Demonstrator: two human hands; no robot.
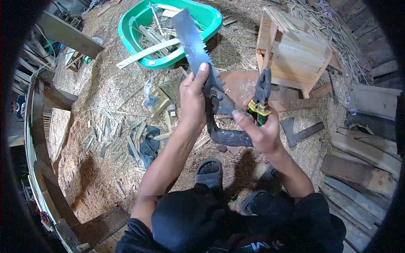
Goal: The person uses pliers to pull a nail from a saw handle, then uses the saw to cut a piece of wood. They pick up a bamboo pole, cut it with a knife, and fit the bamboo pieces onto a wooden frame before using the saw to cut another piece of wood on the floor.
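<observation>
My left hand (194, 95) is closed round the heel of a hand saw (192, 40), thumb pressed on the toothed blade. The blade points up and away, its teeth facing right. Below the hand, the saw's dark handle (230, 137) curves toward my right hand (263, 130). That hand is wrapped round a pair of pliers (262, 90) with black and yellow grips, jaws pointing up and closed. My right thumb lies beside the saw handle and overlaps it in this view.
A green tub (126, 38) of wood offcuts stands ahead. A wooden cabinet (295, 63) is at the right, with a hatchet (301, 133) on the shavings nearer me. Boards (358, 173) are stacked at the right edge; a wooden frame (42, 147) runs along the left.
</observation>
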